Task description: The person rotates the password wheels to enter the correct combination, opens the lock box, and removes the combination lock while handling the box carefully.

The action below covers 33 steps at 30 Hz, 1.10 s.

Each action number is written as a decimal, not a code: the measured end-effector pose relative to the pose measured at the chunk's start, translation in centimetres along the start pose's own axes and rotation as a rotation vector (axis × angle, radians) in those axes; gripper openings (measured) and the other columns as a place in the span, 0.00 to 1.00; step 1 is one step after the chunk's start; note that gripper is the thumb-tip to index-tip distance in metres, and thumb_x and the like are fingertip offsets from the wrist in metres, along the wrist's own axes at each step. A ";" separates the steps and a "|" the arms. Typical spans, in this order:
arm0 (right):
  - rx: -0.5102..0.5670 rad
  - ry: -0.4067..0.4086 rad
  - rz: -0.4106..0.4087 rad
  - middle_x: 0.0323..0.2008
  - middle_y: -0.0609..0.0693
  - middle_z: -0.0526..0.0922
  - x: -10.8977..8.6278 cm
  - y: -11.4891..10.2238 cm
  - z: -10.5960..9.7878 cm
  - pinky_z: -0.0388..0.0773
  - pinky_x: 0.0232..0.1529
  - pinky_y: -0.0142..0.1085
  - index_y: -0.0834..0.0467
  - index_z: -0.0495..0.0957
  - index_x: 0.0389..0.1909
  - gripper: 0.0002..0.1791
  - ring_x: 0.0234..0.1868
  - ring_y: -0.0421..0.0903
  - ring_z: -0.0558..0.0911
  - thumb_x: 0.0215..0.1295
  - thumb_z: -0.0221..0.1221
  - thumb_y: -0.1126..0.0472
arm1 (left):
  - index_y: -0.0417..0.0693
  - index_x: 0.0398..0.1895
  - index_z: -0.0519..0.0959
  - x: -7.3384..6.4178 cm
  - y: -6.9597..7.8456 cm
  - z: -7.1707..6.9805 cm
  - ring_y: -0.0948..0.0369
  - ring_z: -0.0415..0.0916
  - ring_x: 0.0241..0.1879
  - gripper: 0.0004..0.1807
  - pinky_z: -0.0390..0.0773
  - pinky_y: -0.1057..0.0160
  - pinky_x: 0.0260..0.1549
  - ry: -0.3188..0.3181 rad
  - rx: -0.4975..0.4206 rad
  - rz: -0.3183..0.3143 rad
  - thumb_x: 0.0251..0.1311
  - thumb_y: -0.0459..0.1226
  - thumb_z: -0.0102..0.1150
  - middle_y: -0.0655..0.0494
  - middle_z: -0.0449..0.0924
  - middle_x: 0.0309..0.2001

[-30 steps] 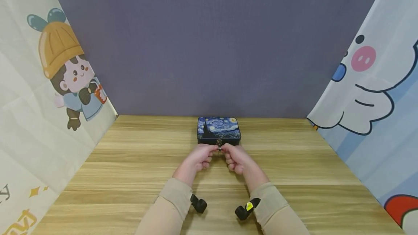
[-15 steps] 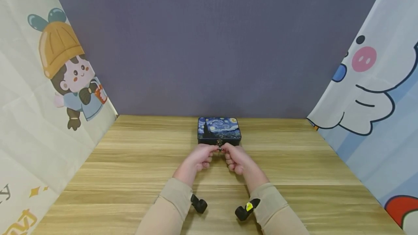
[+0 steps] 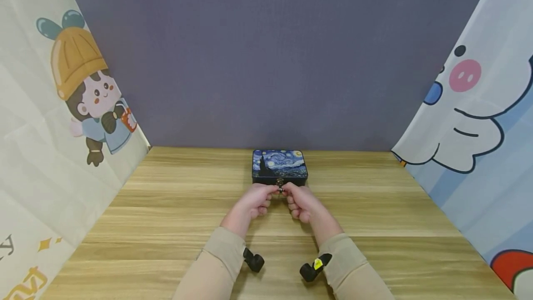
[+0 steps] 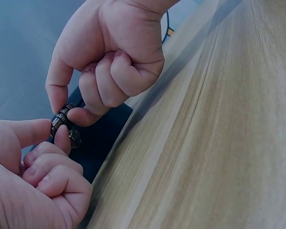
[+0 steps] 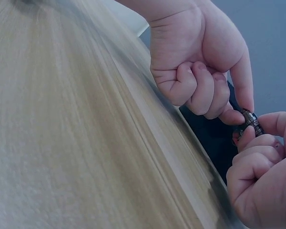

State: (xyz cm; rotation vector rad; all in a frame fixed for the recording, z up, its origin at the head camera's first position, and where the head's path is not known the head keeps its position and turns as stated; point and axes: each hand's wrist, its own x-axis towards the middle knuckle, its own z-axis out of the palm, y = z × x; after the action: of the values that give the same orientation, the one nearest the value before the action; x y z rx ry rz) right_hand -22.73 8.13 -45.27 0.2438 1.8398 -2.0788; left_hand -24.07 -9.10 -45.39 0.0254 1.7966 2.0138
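Lock: the small metal lock [image 4: 62, 116] with ridged rings sits between your two hands, just in front of the box [image 3: 279, 163], below its brass-coloured latch [image 3: 280, 181]; your fingers cover part of it, so you cannot tell whether it hangs from the latch.
Left hand: your left hand [image 3: 256, 199] pinches one end of the lock with thumb and forefinger, the other fingers folded in toward the palm.
Right hand: your right hand [image 3: 302, 202] pinches the opposite end the same way, its remaining fingers curled too.
Grip: on both sides your thumb and forefinger are parted only by the thickness of the lock, and it is all you have hold of.
Box: dark-sided, with a blue night-sky painting on its closed top, it lies flat near the back of the table [image 3: 183, 212], around the middle.
Table: wood-grained, running back to a plain grey-purple wall [image 3: 266, 59].
Sleeves: your beige sleeves [image 3: 222, 253] end above the wrists, and a black camera [image 3: 254, 261] juts inward from each.
Sides: a pale cloth with a cartoon child [image 3: 96, 87] stands to your left, a blue-and-white cartoon cloth [image 3: 474, 128] to your right.
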 end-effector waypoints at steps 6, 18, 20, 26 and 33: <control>0.002 -0.014 0.005 0.13 0.40 0.57 -0.1 -0.1 -0.1 0.50 0.10 0.28 0.56 0.71 0.26 0.12 0.12 0.35 0.53 0.64 0.58 0.53 | 0.34 0.41 0.77 0.1 0.0 0.0 0.69 0.47 0.13 0.13 0.50 0.71 0.13 -0.012 -0.016 0.002 0.72 0.39 0.56 0.64 0.57 0.17; 0.007 -0.034 0.016 0.14 0.40 0.57 -0.6 -0.6 -0.4 0.50 0.11 0.28 0.60 0.75 0.34 0.16 0.12 0.35 0.53 0.67 0.60 0.50 | 0.35 0.41 0.77 0.0 0.1 -0.1 0.68 0.46 0.13 0.13 0.50 0.70 0.13 -0.011 -0.027 -0.013 0.72 0.40 0.55 0.63 0.57 0.18; 0.012 -0.030 0.019 0.14 0.39 0.57 -0.6 -0.7 -0.5 0.50 0.12 0.28 0.61 0.75 0.36 0.17 0.12 0.35 0.53 0.68 0.60 0.49 | 0.34 0.42 0.77 0.0 0.1 -0.1 0.68 0.46 0.13 0.14 0.50 0.70 0.13 -0.013 -0.026 -0.011 0.73 0.40 0.55 0.63 0.56 0.18; 0.037 -0.022 0.016 0.14 0.39 0.57 -0.4 -0.8 -0.9 0.49 0.12 0.27 0.64 0.75 0.42 0.20 0.12 0.34 0.53 0.68 0.59 0.49 | 0.32 0.47 0.77 -0.1 0.2 -0.2 0.68 0.46 0.14 0.17 0.51 0.70 0.14 -0.016 -0.022 -0.015 0.73 0.41 0.54 0.64 0.56 0.18; 0.071 -0.030 0.016 0.13 0.38 0.57 -0.5 -0.9 -1.4 0.49 0.11 0.26 0.63 0.75 0.40 0.19 0.11 0.33 0.53 0.69 0.59 0.49 | 0.33 0.46 0.77 0.0 0.2 -0.2 0.69 0.46 0.13 0.16 0.50 0.70 0.13 -0.015 -0.031 -0.022 0.73 0.41 0.55 0.64 0.56 0.18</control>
State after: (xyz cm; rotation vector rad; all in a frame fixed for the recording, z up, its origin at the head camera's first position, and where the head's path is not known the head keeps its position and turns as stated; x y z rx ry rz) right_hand -22.77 9.71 -44.44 0.2434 1.7442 -2.1276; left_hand -24.15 -9.32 -45.25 0.0111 1.7482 2.0206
